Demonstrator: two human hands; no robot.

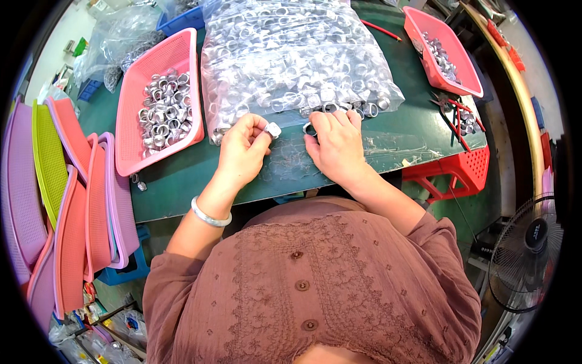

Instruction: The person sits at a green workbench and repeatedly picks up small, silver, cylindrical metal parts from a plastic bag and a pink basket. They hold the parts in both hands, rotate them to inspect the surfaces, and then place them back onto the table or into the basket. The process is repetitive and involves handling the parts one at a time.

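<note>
Silvery metal ring [273, 129] pinched between thumb and forefinger of left hand [242, 150], held just above green table [182, 176] edge zone, near front of big clear bag of rings [291, 54]. Left fingers together, clamped on that ring. Right hand [337, 145] flat-ish on table, fingertips closed round second ring [309, 128] at bag's open mouth; looks held, grip partly hidden by knuckles. More loose rings [364, 110] spilling out right beside those fingertips.

Left of hands: pink tray [130, 115] part-filled with same rings. Far right: second pink tray [424, 30], fewer pieces inside. Red pliers [458, 118] lying near right table edge. Stack of empty pink and yellow-green trays [66, 200] leaning at far left. Silver bangle [209, 216] on left wrist. Fan [527, 255] on floor at lower right.

Judgement for doing it well: keep pinch on ring's outer wall so both faces stay visible for checking; take one piece at a time from bag mouth, not a cluster; keep bag film out from under fingers.
</note>
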